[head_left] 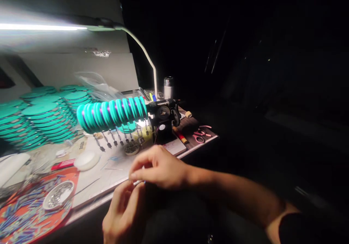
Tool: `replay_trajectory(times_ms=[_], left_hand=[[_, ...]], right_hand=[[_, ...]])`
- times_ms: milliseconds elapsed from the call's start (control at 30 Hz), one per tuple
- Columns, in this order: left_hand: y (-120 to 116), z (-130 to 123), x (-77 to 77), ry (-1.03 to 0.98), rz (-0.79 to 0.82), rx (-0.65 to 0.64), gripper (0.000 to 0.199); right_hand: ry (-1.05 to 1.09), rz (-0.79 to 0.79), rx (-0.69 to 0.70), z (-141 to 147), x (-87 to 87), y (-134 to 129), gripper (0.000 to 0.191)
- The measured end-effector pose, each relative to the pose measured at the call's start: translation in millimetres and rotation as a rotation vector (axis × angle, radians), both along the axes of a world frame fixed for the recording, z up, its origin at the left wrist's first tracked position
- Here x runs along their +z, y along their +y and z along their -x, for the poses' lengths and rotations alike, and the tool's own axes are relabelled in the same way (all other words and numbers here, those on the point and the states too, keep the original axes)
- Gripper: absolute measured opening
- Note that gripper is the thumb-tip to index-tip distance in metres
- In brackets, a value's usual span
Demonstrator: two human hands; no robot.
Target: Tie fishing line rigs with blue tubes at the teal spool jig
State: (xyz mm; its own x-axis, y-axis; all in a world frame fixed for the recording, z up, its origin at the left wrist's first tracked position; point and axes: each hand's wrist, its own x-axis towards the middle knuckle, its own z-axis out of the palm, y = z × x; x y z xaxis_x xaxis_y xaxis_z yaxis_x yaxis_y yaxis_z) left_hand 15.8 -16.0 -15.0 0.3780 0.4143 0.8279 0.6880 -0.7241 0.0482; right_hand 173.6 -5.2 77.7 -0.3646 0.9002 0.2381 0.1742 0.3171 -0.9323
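Note:
Just past the table's front edge, my left hand [124, 207] and my right hand [165, 167] meet fingertip to fingertip. Both are closed in a pinch. Something small and pale shows between them, too small and blurred to name. Beyond my right hand, a row of teal rings [111, 114] sits on the horizontal shaft of a black clamp-like stand [165, 122]. Several small dark metal pieces [115, 142] dangle on threads below the rings. A small round dish of tiny parts [131, 148] stands under them.
An orange tray [72, 186] of slim coloured pieces and a white bowl of silvery bits [58, 196] lie at left. Stacked teal discs [43, 109] stand behind. Pink-handled scissors [198, 138] lie near the right corner. A lamp arm [144, 51] arches overhead; a bottle [168, 87] stands behind.

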Motion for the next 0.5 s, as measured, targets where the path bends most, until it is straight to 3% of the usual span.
replay_trajectory(times_ms=[100,167,200,267,333,367,400,433,500], left_hand=[[3.0,7.3,2.8,0.111,-0.182,-0.014,0.027],[5.0,10.2,11.6,0.082,-0.043,-0.077,0.024],[5.7,10.6,17.1,-0.046,0.187,-0.107,0.021],[7.0,9.1,27.9,-0.417,0.818,-0.148,0.012],[8.5,5.7,36.5,-0.714,1.385,-0.196,0.011],[9.3,3.9,39.4,-0.803,1.563,-0.223,0.015],[10.0,2.2,41.5,-0.852,1.672,-0.250,0.019],[10.4,0.7,42.7,-0.887,1.725,-0.273,0.022],[10.6,-1.5,43.5,-0.964,1.781,-0.306,0.027]], right_hand=[[-0.055,0.250,0.143,17.1,10.8,39.0,0.013],[-0.199,0.240,0.225,26.7,14.4,51.6,0.013],[-0.281,0.147,0.235,28.8,15.2,52.6,0.011],[-0.391,-0.090,0.182,25.4,13.5,44.6,0.001],[-0.442,-0.331,0.050,13.8,5.7,28.1,0.011],[-0.456,-0.410,-0.011,6.8,-0.8,19.0,0.011],[-0.561,-0.686,-0.054,0.2,-8.9,10.7,0.010],[-0.641,-0.959,-0.075,-5.0,-18.1,3.6,0.020],[-0.711,-1.322,-0.101,-10.0,-36.9,-5.3,0.025]])
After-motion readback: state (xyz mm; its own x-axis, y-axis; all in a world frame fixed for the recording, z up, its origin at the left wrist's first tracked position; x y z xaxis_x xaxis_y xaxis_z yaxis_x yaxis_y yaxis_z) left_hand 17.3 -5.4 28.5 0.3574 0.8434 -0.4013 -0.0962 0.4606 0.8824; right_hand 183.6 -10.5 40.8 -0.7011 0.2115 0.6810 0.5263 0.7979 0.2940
